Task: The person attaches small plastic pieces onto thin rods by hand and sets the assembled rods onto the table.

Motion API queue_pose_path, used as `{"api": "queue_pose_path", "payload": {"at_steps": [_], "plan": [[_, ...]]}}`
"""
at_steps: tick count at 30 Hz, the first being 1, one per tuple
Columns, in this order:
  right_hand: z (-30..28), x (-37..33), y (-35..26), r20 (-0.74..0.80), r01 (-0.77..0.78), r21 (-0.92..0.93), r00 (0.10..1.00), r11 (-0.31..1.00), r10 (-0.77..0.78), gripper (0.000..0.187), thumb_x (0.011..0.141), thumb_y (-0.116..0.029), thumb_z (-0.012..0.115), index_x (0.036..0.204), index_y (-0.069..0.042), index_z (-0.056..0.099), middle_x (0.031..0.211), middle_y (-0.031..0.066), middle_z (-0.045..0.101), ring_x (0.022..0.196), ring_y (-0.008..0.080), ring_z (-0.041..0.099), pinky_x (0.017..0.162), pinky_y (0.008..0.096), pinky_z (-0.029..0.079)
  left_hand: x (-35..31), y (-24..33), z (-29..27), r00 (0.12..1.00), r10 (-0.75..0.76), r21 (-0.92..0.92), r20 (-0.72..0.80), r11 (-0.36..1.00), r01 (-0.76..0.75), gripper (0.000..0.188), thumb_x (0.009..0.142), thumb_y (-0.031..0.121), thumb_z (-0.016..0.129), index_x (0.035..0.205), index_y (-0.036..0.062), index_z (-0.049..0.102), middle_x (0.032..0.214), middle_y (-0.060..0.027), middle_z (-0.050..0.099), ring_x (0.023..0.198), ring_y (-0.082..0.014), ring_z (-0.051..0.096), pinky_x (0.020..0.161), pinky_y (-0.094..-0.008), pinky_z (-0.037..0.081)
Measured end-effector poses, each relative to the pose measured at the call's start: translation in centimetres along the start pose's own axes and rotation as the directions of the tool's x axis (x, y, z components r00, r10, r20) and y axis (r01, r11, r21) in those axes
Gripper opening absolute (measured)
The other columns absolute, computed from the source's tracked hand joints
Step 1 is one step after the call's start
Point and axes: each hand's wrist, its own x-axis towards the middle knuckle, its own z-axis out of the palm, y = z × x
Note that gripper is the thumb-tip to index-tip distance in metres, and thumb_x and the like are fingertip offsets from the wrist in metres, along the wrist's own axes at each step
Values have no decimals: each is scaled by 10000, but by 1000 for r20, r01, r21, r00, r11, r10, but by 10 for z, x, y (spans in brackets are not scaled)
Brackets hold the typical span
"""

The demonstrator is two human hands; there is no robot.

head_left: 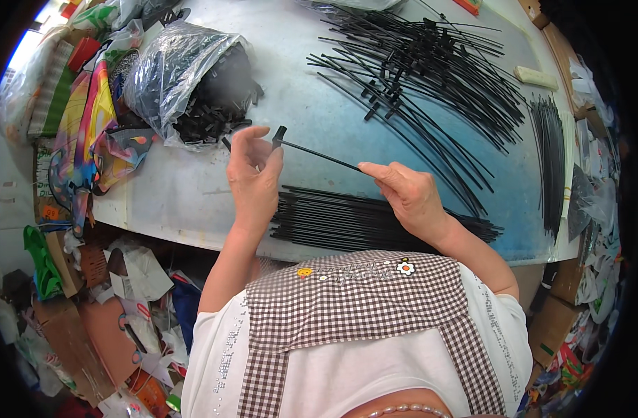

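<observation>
My right hand (411,200) is closed in a pinch on a thin black rod (322,154), which slants up and left toward my other hand. A short black tubular end piece (279,136) sits crosswise at the rod's far end. My left hand (255,177) has its fingers curled, with the thumb tip against the lower part of this end piece. Another dark bit shows behind the left hand's outer edge; whether it is held cannot be told. Below both hands lies a bundle of parallel black rods (340,219) along the table's near edge.
A clear plastic bag (162,76) spills small black pieces (214,115) at the left. Rods with end pieces (430,63) form a crisscrossed heap at the far right. More thin rods (550,160) and a pale block (534,77) lie rightward. Colourful cloth (89,125) hangs at the table's left.
</observation>
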Motion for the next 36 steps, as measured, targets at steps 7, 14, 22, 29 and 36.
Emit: {"api": "queue_pose_path", "payload": {"at_steps": [7, 14, 22, 29, 36], "plan": [[-11, 1, -10, -3, 45, -271, 999, 962, -48, 425, 830, 90, 636, 1204, -102, 696, 682, 72, 559, 528, 225, 543, 476, 341, 446, 1, 0, 5, 981, 188, 101, -40, 978, -183, 295, 810, -87, 648, 1083, 16, 605, 787, -26, 582, 667, -121, 541, 608, -276, 426], [1, 6, 0, -132, 70, -20, 989, 997, -72, 352, 797, 75, 656, 1107, -83, 715, 690, 63, 597, 524, 228, 572, 453, 347, 433, 11, -12, 10, 792, 593, 330, 145, 726, -603, 274, 731, -128, 633, 970, 6, 633, 772, -124, 567, 655, -271, 577, 566, -366, 465], [-6, 15, -10, 14, -124, 61, 992, 990, 123, 114, 905, -32, 665, 1019, -26, 675, 727, 106, 667, 574, 247, 640, 504, 343, 477, -4, -9, 32, 847, 495, 160, 191, 836, -525, 271, 737, -120, 622, 969, 19, 620, 765, -123, 560, 657, -284, 587, 551, -367, 464], [12, 54, -3, -53, -241, 187, 965, 952, 255, 154, 927, -103, 675, 1052, -29, 623, 713, 112, 650, 591, 253, 641, 542, 350, 484, -11, 5, 60, 843, 457, 126, 283, 854, -505, 279, 758, -86, 627, 1021, 7, 617, 918, -144, 605, 759, -331, 630, 634, -392, 518], [-37, 42, 35, -174, -17, -398, 983, 917, -57, 312, 796, -126, 772, 1066, -69, 627, 985, 73, 661, 949, 266, 607, 837, 395, 430, 27, -42, -48, 882, 466, 677, 69, 628, -384, 320, 829, -75, 599, 1132, 21, 633, 1165, -163, 591, 1014, -368, 609, 842, -420, 519]]}}
